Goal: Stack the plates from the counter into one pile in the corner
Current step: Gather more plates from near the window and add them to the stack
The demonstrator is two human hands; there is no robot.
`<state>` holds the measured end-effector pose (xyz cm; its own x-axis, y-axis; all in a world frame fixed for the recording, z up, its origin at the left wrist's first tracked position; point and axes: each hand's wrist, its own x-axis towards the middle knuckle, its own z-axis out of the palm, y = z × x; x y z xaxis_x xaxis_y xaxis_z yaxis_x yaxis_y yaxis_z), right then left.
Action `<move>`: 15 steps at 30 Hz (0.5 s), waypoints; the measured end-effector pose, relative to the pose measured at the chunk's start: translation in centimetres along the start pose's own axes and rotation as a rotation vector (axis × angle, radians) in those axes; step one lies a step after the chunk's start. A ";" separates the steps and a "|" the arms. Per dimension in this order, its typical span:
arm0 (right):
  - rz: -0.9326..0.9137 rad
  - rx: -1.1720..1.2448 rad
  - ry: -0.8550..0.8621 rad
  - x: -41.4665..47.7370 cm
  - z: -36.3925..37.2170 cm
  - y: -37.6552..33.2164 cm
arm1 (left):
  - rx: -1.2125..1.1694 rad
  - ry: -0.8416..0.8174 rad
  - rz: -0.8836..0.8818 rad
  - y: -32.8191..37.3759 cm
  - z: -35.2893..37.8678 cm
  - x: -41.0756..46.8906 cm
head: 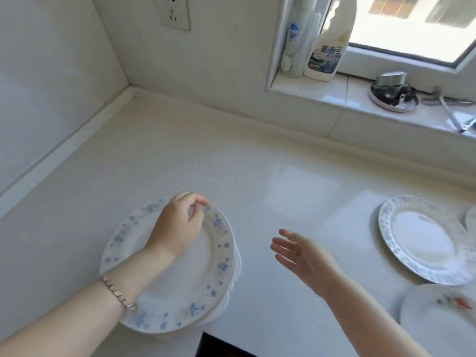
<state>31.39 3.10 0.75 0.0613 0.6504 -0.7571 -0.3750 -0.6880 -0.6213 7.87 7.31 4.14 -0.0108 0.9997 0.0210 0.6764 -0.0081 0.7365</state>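
While left hand (177, 225) pinches blue-flowered plate (180, 287), spray bottle (328, 45) label unreadable.

Home kitchen: counter (296, 176), plates (422, 238), cleaner bottle (327, 47).

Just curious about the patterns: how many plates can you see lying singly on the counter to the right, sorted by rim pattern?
Grey-blue patterned rim: 1
Orange flower rim: 1
Cut off at the right edge, pattern unclear: 1
Total: 3
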 end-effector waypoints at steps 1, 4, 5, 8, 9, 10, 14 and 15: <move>0.037 0.117 0.061 -0.1 -2.5 -0.6 | -0.021 -0.096 -0.012 1.7 1.5 0.4; 0.042 0.342 0.315 -0.6 -10.6 -2.2 | -0.074 -0.303 0.014 6.0 6.4 0.9; 0.016 0.360 0.405 -0.7 -13.4 -2.5 | -0.091 -0.349 0.027 7.3 7.9 0.8; -0.032 0.245 0.609 -1.0 -21.3 -3.5 | -0.125 -0.472 0.033 10.9 12.4 0.1; -0.043 0.172 0.683 -1.1 -23.4 -3.6 | -0.131 -0.502 0.032 12.0 13.7 -0.3; -0.058 0.093 0.754 -1.1 -25.5 -3.8 | -0.137 -0.529 0.023 13.0 14.9 -0.7; -0.087 -0.130 0.843 0.4 -31.3 -4.6 | -0.138 -0.609 -0.050 15.6 19.4 -2.5; -0.072 -0.162 0.814 1.3 -32.5 -4.8 | -0.146 -0.613 -0.075 16.0 20.3 -3.0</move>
<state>63.28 -3.23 -3.84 0.7529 0.3011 -0.5853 -0.2111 -0.7318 -0.6480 33.72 4.65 2.13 0.3984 0.8285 -0.3935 0.5826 0.1028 0.8063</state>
